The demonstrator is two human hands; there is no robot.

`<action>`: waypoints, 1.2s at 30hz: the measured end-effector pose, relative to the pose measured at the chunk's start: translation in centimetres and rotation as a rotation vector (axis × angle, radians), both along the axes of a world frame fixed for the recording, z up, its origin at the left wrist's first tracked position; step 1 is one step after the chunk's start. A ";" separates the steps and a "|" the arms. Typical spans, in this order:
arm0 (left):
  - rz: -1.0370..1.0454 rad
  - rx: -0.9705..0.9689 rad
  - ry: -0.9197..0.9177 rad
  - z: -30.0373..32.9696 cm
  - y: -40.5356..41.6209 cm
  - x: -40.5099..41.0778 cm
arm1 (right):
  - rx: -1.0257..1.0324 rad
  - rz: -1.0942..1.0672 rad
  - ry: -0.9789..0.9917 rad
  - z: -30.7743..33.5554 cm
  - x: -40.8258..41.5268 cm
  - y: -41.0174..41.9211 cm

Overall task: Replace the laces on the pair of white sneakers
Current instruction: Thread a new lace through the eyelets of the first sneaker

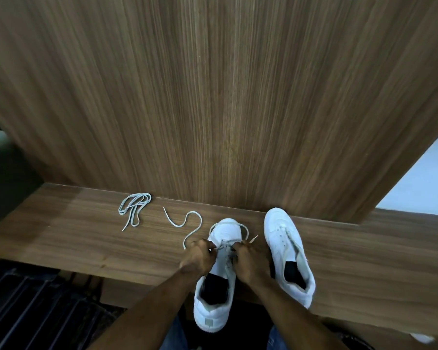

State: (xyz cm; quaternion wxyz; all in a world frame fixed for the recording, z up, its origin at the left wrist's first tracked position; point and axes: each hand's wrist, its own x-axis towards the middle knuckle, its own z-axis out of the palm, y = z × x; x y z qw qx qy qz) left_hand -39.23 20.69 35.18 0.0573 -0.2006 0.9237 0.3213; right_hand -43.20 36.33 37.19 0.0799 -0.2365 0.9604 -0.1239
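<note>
A white sneaker (216, 279) is steadied on a wooden shelf (74, 236), toe pointing away toward the wood panel (213, 97), heel overhanging the near edge. The left hand (200, 256) and right hand (250, 261) are each curled around an end of the lace (187, 223), apparently for threading. The second sneaker (287, 253), unlaced, lies just right, parallel. A bundled lace (133, 207) lies left.
</note>
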 end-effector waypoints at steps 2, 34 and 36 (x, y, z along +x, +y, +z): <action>0.000 -0.001 -0.001 0.0 0.1 0.0 | -0.042 -0.086 -0.038 0.1 -0.3 -0.3; 0.098 0.041 -0.025 -0.7 -0.1 0.7 | -0.055 0.005 -0.010 1.6 -2.4 2.0; 0.089 0.032 -0.046 -0.5 0.0 0.7 | -0.051 0.033 -0.047 1.7 -2.5 2.4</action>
